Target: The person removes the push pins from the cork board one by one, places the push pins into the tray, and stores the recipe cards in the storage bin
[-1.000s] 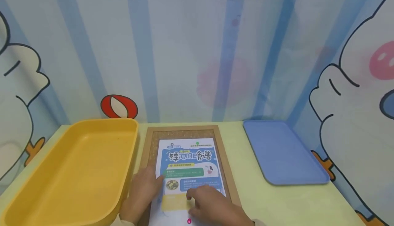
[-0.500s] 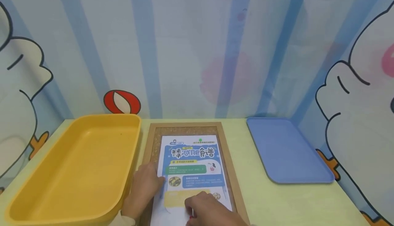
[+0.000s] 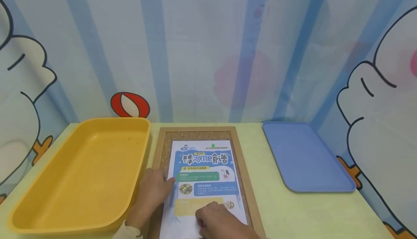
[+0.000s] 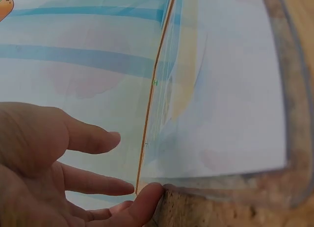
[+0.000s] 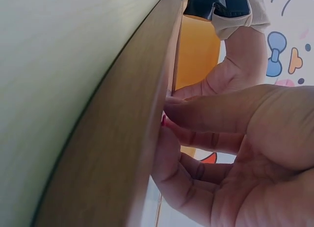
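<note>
A printed sheet (image 3: 189, 224) with a blue heading and coloured text bands lies on a wood-framed cork board (image 3: 198, 136). Near its top are a green pin (image 3: 213, 145) and a small pale pin (image 3: 186, 146). My left hand (image 3: 153, 186) rests at the left side of board and sheet, thumb toward the paper. In the left wrist view its fingers are loosely bent, one fingertip touching the surface. Low on the sheet, my right hand (image 3: 219, 220) pinches a pink push pin (image 5: 163, 120) between thumb and finger. The pin's point is hidden.
To the left of the board stands a deep yellow tray (image 3: 144, 148), close beside my left forearm. A flat blue tray (image 3: 303, 156) lies to the right. Behind the pale table (image 3: 273, 213) hangs a striped cartoon curtain (image 3: 198, 51).
My right hand has come down onto the pink push pin, which lay in view below its parted fingers, and now pinches it. The left hand stays at the board's side. The head view has shifted slightly.
</note>
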Available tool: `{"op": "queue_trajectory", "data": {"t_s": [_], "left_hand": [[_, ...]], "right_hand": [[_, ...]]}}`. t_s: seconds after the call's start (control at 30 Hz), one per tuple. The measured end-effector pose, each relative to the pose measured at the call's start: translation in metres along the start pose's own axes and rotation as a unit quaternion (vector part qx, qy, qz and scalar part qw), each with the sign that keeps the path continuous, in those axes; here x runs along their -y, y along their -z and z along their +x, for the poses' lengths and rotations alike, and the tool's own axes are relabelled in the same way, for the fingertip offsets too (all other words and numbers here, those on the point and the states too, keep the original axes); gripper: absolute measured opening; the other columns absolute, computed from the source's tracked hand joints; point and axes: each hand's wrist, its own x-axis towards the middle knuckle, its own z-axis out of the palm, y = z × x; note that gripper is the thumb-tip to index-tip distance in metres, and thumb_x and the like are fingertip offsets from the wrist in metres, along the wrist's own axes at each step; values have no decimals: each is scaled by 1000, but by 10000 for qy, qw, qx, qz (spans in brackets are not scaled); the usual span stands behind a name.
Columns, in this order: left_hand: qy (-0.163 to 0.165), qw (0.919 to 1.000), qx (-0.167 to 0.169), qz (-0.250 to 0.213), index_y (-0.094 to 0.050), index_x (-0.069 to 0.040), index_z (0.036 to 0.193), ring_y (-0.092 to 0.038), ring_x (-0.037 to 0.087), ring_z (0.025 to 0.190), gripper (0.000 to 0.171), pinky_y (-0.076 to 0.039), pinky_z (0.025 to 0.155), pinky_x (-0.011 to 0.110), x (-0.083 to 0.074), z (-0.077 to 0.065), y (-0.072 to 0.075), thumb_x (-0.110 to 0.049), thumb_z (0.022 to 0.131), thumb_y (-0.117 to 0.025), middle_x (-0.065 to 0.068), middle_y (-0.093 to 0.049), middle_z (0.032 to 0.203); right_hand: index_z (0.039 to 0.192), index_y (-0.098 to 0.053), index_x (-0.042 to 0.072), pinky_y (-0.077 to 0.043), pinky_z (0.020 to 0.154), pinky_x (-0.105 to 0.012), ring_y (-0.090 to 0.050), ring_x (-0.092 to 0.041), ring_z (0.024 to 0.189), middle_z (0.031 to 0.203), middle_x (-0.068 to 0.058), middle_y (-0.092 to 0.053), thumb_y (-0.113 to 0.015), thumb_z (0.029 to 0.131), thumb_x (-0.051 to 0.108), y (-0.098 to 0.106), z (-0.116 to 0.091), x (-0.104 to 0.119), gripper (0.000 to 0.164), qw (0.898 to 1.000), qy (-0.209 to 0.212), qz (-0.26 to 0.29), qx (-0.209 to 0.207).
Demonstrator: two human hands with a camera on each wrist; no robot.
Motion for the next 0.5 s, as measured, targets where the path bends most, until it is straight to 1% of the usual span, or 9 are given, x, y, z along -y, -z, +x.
{"op": "queue_trajectory", "data": {"t_s": [0.07,0.13,0.23,0.33,0.4,0.43,0.5], "left_hand": [[-4,10000,-23,-85,-65,2,87,-51,25,77,23,-41,54,29,0,0,1,-20,93,-66,16,-50,93],[32,9999,-21,-141,-65,3,89,-51,25,77,24,-41,54,29,1,-1,2,-20,94,-65,17,-49,96],[131,9995,17,-277,-66,7,100,-53,27,80,27,-43,55,30,1,0,1,-20,96,-62,19,-51,99],[162,9996,-37,-250,-66,8,114,-56,29,87,34,-48,62,34,4,2,1,-21,97,-60,21,-56,104],[93,9996,-125,-231,-67,8,117,-60,30,88,36,-50,65,36,6,2,2,-21,97,-60,22,-63,106],[71,9995,-159,-267,-67,7,116,-61,29,88,35,-51,65,37,7,2,3,-21,97,-60,22,-66,105],[29,9991,-186,-377,-66,9,118,-63,29,87,37,-53,65,36,9,2,5,-20,97,-60,23,-68,106]], "right_hand": [[89,-76,13,-49,64,-20,-55,-3,63,71,7,-65,-75,86,8,0,0,0,6,10000,1,-13,-31],[89,-76,12,-48,64,-19,-55,-3,63,70,7,-65,-75,86,8,0,-1,1,5,10000,8,-21,-48],[87,-75,12,-48,62,-19,-54,-3,61,69,7,-64,-75,85,8,-1,-1,1,5,9999,39,-113,-104],[86,-74,13,-47,61,-20,-53,-4,61,68,7,-63,-75,85,7,-3,-1,2,6,9995,41,-243,-172],[84,-74,13,-46,61,-20,-53,-4,60,68,7,-62,-75,85,7,-4,-1,3,7,9994,17,-269,-215],[84,-74,13,-47,61,-20,-53,-4,60,68,7,-62,-75,85,7,-3,-1,3,6,9994,0,-270,-235],[84,-74,13,-47,62,-21,-53,-4,61,67,6,-62,-75,85,7,-3,-1,3,6,9992,-25,-286,-271]]}}
